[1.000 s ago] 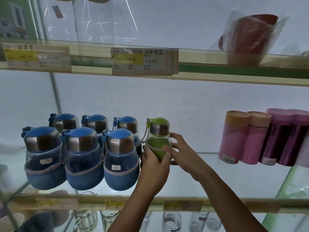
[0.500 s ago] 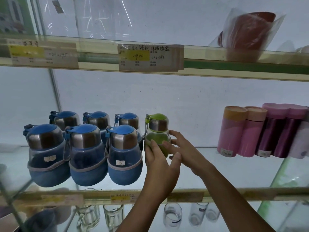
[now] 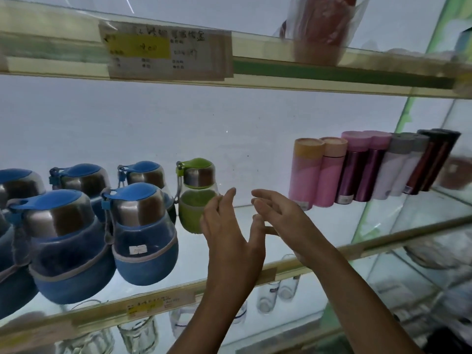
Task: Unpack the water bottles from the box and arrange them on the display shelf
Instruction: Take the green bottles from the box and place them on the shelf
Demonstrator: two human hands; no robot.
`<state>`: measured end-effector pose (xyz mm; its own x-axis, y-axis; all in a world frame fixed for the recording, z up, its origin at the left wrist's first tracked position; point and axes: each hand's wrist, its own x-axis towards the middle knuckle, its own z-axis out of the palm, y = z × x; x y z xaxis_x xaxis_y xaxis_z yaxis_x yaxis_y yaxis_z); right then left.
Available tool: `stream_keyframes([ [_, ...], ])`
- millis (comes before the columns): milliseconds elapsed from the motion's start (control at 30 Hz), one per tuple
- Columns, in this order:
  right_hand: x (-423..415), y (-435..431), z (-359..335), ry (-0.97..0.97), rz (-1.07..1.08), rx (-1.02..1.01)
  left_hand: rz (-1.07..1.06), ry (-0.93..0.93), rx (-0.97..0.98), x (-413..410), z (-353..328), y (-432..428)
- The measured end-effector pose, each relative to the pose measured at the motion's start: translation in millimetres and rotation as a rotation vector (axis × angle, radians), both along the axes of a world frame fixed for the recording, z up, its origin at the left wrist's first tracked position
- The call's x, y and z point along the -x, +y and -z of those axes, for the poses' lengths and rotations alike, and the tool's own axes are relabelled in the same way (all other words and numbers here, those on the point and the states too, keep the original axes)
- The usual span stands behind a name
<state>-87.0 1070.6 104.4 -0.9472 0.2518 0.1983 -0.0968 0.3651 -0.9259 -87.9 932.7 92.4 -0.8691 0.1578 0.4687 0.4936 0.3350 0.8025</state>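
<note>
The green bottle (image 3: pixel 196 200) stands upright on the glass shelf (image 3: pixel 383 241), at the right end of the back row of blue bottles (image 3: pixel 143 233), which sit in 2 rows to its left. Both hands are off it and hold nothing. The left hand (image 3: pixel 229 236) is open with fingers loose, just beside the bottle's right side; whether its fingertips touch the green sleeve cannot be told. The right hand (image 3: pixel 283 221) is open too, fingers spread and relaxed, close to the left hand. Further right on the same shelf is a row of slim flasks (image 3: pixel 357 169), pink, purple, grey and dark. A price label (image 3: pixel 166 54) hangs on the shelf above, and drinking glasses (image 3: pixel 138 335) stand below
</note>
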Motion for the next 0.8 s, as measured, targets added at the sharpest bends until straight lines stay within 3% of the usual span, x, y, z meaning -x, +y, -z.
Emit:
stream_keyframes([
  [500, -128, 108, 7, 0.039, 0.356, 0.129, 0.502, -0.133, -0.101, -56, 11, 126],
  [800, -217, 179, 39, -0.036, 0.506, 0.170, 0.721, -0.232, 0.009, -109, 36, 204],
])
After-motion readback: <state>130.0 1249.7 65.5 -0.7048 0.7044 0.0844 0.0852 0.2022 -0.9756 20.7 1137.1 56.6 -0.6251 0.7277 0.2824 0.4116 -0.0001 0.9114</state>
